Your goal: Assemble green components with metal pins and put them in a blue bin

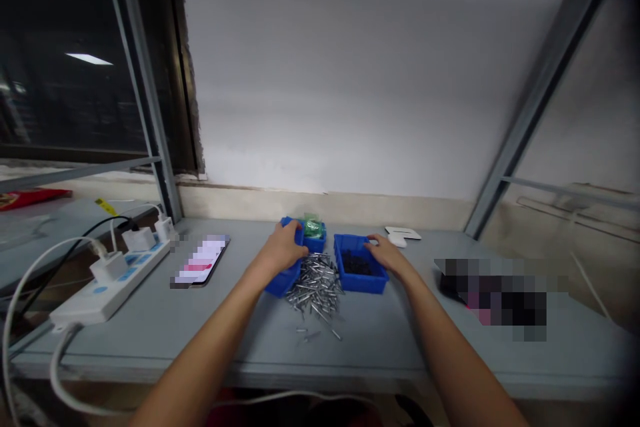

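My left hand (283, 248) is closed on the rim of a blue plastic bin (280, 285), which is tipped on its side toward the right. Beside its mouth lies a loose pile of slim metal pins (320, 287), with a few strays nearer me. My right hand (386, 253) grips the far right rim of a second blue bin (364, 284). That bin stands upright and contains small black parts (356, 263). Behind the pins, a third blue bin (315, 244) holds a green plastic packet (313, 227), partly hidden by my left hand.
A lit phone (204, 261) and a white power strip (110, 287) with plugs and cables are on the left. At the back right sit a small white case (397, 240) and a white card (407, 233). A blurred dark object (500, 293) lies right, on the grey table (370, 340).
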### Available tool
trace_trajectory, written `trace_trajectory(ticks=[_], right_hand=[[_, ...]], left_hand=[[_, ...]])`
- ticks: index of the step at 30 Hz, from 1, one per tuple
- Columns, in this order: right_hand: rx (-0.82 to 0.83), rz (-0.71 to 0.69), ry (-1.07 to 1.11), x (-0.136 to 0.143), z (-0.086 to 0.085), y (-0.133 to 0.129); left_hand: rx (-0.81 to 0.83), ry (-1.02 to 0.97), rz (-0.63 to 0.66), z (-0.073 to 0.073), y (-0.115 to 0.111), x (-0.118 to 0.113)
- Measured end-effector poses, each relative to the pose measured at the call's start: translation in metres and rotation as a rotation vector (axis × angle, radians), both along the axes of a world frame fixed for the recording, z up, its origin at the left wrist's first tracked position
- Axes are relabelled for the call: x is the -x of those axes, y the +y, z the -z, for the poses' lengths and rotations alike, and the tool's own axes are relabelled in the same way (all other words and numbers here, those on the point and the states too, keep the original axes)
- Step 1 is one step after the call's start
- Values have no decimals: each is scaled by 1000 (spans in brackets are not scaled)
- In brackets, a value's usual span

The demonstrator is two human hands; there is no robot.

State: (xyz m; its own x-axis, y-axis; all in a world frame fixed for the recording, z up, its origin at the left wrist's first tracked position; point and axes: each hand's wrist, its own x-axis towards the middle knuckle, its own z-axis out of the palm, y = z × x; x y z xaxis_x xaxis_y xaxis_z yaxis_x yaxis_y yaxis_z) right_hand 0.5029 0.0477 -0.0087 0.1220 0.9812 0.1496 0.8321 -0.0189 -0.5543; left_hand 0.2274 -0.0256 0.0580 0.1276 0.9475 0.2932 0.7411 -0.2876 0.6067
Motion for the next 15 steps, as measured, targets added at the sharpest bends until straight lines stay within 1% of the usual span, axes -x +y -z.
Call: trace_trajectory(ticks=[2,4,5,6,8,10,11,12,13,14,15], right_hand=[[8,3,6,1,0,1],[19,9,10,1,-5,3],[23,14,11,2,-10,2],[23,21,10,2,-15,0],[-6,48,-1,6,-26,-16],[-89,97,-26,16,-28,-51],[-141,122,-41,24,-23,-74],[-214,126,-63,34,-15,-101],[-380,25,-128,46,-3,-127],[-496,-147,-201,58,11,-152],[-503,-332,-290,71,26,-172]], left_hand=[[-9,-19,-14,-1,-2,12],[-29,-52,-64,0,1,27],[-38,-73,-102,1,4,36],[-55,-114,-168,3,9,44],[-58,-174,-277,8,21,59],[-23,-198,-317,15,33,71],[-7,-203,-326,18,36,75],[1,-202,-329,22,35,79],[-5,-198,-330,28,30,82],[-23,-190,-328,35,19,85],[-57,-182,-324,45,4,87]])
